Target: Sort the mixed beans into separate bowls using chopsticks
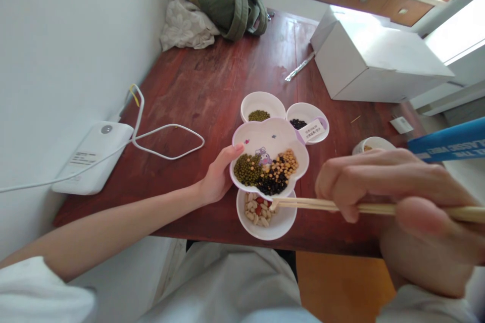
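Note:
My left hand [220, 174] grips the left rim of a white and lilac scalloped dish [288, 136], thumb on top. The dish is tilted and holds green mung beans [247, 170], black beans [272, 184] and yellow soybeans [289, 160], partly mixed. In my right hand [397, 186] is a pair of chopsticks [310, 204]. Their tips meet at a pale piece, apparently a peanut, over the right side of a white bowl [278, 232]. Pale and reddish peanuts [255, 212] lie in that bowl, whose far part is hidden under the dish.
Behind the dish stand a bowl [264, 98] of mung beans and another [321, 111] of black beans. A further small bowl [377, 142] is partly behind my right hand. A white box [356, 60], green bag [227, 0], power bank [94, 156] and cable [170, 158] surround the work area.

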`<action>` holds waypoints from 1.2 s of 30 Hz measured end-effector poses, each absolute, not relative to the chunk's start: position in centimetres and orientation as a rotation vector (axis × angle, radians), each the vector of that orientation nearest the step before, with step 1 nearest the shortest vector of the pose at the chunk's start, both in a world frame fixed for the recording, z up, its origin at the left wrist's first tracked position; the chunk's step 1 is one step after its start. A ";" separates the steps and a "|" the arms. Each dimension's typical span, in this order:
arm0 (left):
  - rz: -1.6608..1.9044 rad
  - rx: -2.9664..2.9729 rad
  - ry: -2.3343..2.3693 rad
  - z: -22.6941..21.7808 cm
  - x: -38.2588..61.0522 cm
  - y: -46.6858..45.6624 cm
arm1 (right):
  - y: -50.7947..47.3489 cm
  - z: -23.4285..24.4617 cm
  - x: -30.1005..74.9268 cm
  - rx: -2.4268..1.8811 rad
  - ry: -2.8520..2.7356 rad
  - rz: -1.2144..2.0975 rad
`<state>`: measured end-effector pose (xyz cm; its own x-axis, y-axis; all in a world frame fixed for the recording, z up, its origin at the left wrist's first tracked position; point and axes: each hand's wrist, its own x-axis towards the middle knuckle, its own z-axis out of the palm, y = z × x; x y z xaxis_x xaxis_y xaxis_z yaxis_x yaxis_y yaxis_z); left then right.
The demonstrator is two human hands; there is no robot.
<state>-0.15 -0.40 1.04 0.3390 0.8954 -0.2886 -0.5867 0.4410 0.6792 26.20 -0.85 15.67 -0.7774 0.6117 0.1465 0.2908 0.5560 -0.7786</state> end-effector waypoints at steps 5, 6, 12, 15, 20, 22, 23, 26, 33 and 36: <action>1.018 0.537 0.715 1.2 -0.1 -0.4 | -0.8 15.7 26.2 -0.764 -2.332 1.210; 1.015 0.538 0.711 1.2 -0.2 -0.4 | -0.6 15.4 26.0 -0.796 -2.332 1.166; 1.013 0.525 0.652 1.1 -0.2 -0.3 | 0.6 14.1 24.3 -0.821 -2.434 1.069; 1.016 0.518 0.649 1.0 -0.2 -0.3 | 0.5 13.8 23.9 -0.774 -2.482 1.067; 1.022 0.522 0.652 1.0 -0.2 -0.3 | 0.1 13.4 24.0 -0.764 -2.518 0.962; 1.022 0.521 0.651 1.0 -0.2 -0.3 | 0.1 13.3 24.2 -0.775 -2.527 0.926; 1.023 0.521 0.652 1.0 -0.2 -0.3 | 0.1 13.3 24.2 -0.779 -2.527 0.911; 1.024 0.516 0.654 1.1 -0.2 -0.3 | 0.3 13.2 24.2 -0.765 -2.483 0.886; 1.013 0.523 0.699 1.2 -0.2 -0.3 | 0.2 14.1 24.7 -0.767 -2.372 0.916; 1.020 0.529 0.724 1.3 -0.2 -0.4 | -0.5 15.1 25.5 -0.755 -2.349 0.926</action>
